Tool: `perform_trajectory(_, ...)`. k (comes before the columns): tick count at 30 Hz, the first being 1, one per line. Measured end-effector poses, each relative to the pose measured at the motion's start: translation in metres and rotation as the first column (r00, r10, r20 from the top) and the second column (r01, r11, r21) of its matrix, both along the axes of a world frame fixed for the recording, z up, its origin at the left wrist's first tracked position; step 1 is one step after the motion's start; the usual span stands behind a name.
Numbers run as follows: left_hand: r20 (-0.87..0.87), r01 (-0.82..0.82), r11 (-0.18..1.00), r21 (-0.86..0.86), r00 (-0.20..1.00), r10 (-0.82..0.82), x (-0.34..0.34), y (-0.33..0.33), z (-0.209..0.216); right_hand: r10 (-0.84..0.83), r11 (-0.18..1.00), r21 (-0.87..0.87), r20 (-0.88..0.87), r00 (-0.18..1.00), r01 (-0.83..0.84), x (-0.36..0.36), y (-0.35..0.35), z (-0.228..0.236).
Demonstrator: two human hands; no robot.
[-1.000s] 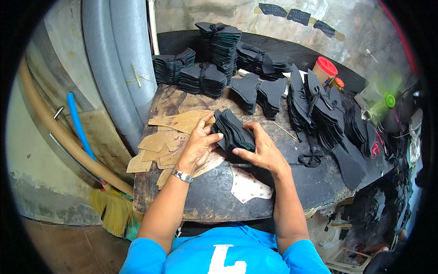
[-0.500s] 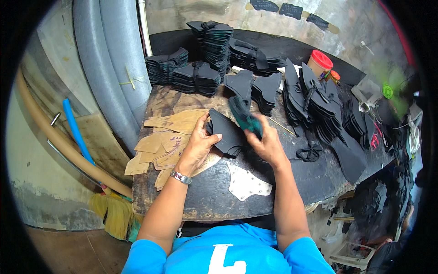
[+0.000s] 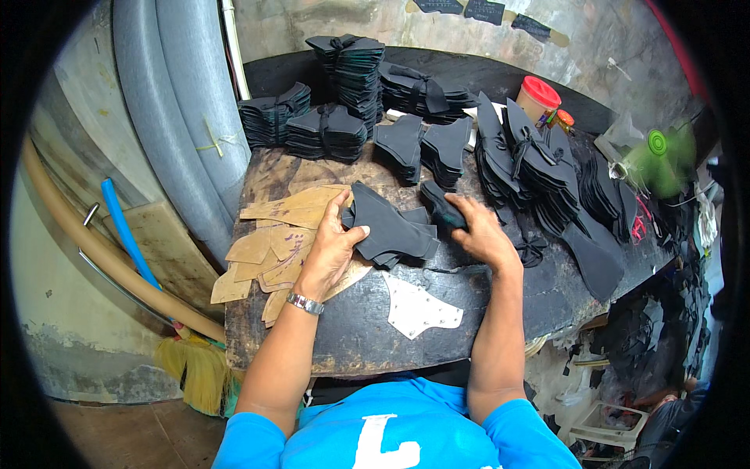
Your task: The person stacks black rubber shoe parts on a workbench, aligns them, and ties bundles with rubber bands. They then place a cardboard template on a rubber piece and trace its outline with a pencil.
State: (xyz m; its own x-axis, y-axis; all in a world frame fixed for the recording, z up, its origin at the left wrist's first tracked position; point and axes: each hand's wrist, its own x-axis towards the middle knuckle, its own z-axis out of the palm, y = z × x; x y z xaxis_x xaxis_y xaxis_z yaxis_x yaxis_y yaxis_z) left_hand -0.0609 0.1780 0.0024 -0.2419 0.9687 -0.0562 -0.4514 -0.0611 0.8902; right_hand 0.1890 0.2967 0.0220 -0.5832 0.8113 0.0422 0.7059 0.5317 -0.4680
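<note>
two hands, one wristwatch, one white template, one red-lidded jar, one blue pipe, one broom, two small black stacks.

A dark, worn workbench carries stacked black cut pieces, tan templates, perhaps cardboard, and a pale panel.

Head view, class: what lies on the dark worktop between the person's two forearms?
A pale, flat cut-out piece with small holes lies there on the dark worktop, shown in the head view.
</note>
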Motion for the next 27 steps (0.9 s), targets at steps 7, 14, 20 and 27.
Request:
perform_trajectory(7, 0.004, 0.012, 1.0, 0.016, 1.0, -0.012, 0.002, -0.002, 0.005, 0.116, 0.952, 0.303, -0.246, 0.962, -0.037, -0.012, -0.017, 0.011)
perform_trajectory(14, -0.145, 0.067, 0.986, 0.15, 0.988, -0.045, -0.003, -0.008, 0.013, 0.274, 0.884, 0.426, -0.144, 0.951, -0.19, -0.071, -0.052, -0.01)
perform_trajectory(20, -0.345, 0.111, 0.91, 0.399, 0.938, 0.037, -0.012, -0.012, 0.019, 0.416, 0.895, 0.387, -0.543, 0.729, -0.223, -0.089, -0.059, -0.021)
perform_trajectory(27, -0.122, 0.105, 0.947, 0.305, 0.99, -0.071, -0.021, -0.013, 0.008, 0.304, 0.939, 0.312, -0.556, 0.774, -0.145, -0.093, -0.059, -0.019)
